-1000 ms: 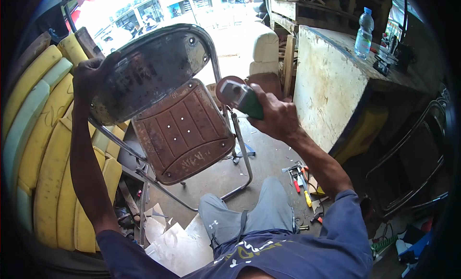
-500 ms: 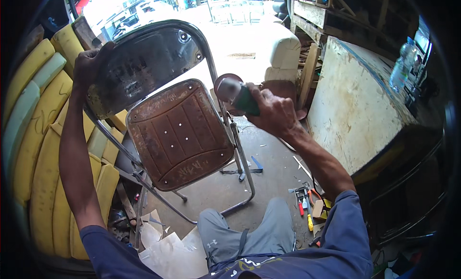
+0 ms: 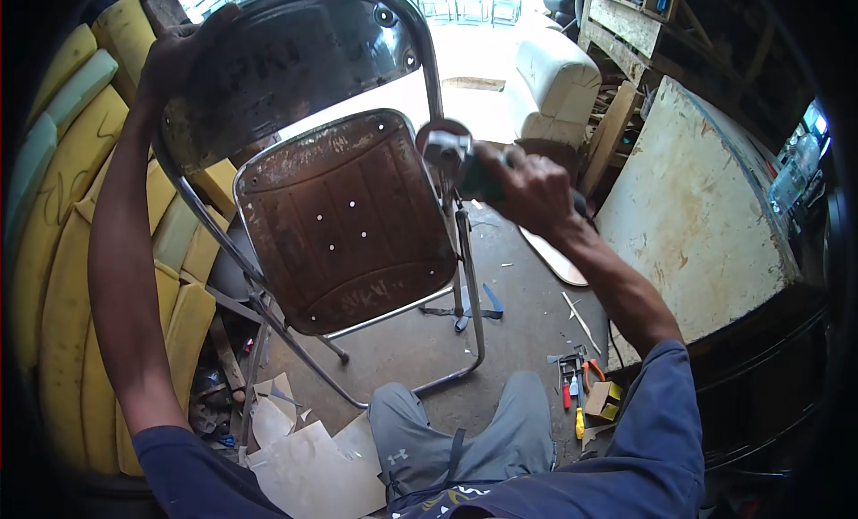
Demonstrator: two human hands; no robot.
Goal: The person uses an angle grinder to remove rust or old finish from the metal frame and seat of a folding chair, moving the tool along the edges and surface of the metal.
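Note:
A metal folding chair stands before me, with a dark scuffed backrest (image 3: 277, 81) and a rusty brown seat (image 3: 344, 210) dotted with small holes. My left hand (image 3: 174, 54) is closed round the upper left of the backrest frame. My right hand (image 3: 532, 184) grips a green and silver angle grinder (image 3: 451, 151) with a reddish-brown disc, held at the chair's right side tube just above seat level; whether the disc touches the metal I cannot tell. The tube behind the grinder is partly hidden.
Yellow foam pads (image 3: 63, 251) are stacked at left, beside cardboard scraps (image 3: 313, 465) on the floor. A battered pale cabinet (image 3: 693, 215) with a plastic bottle (image 3: 795, 170) stands right. Hand tools (image 3: 579, 394) lie by my right knee. A white padded seat (image 3: 550, 85) is behind.
The chair back and my left hand now appear higher in view, as the whole scene shifts somewhat. The grinder has moved slightly right and up, still in my right hand.

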